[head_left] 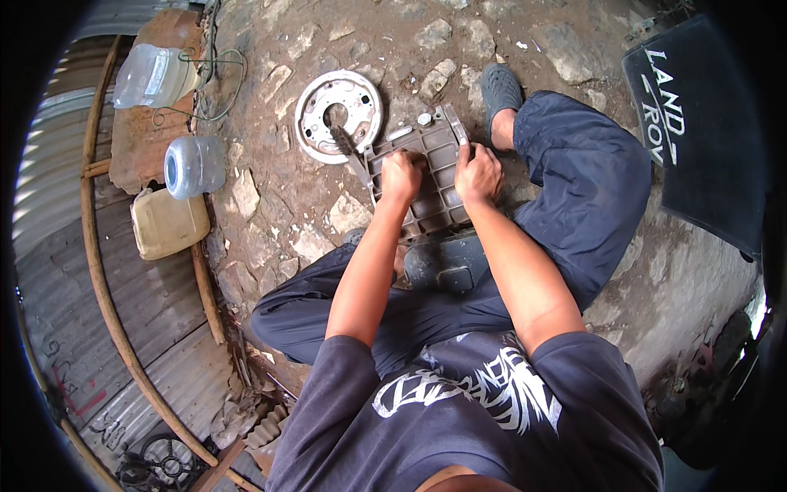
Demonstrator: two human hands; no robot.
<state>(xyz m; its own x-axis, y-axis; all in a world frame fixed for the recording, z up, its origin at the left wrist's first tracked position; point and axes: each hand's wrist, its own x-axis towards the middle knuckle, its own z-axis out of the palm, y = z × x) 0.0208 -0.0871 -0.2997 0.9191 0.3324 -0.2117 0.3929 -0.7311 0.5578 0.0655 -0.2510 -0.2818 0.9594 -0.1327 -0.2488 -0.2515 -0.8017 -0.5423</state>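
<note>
A grey ribbed metal casing (437, 199) stands tilted in front of me between my legs. My left hand (400, 175) is closed in a fist over its ribs; whatever is in the fingers, if anything, is hidden. On the right side, my right hand (479, 173) grips the casing's edge, thumb laid along the rim. Left of the casing leans a dark-bristled brush (344, 141), its lower part against the casing's left edge. Behind the brush lies a round silver metal plate (370, 97) with a hole in its middle. A black, rounded object (447, 261) sits below the casing.
The ground (393, 49) is dirt with embedded stones. Along the left wall are a clear plastic container (152, 75), a bluish water jug (195, 167) and a yellowish jerrycan (170, 224). A green wire or hose (220, 57) lies near them. At right stands a black lettered panel (709, 139).
</note>
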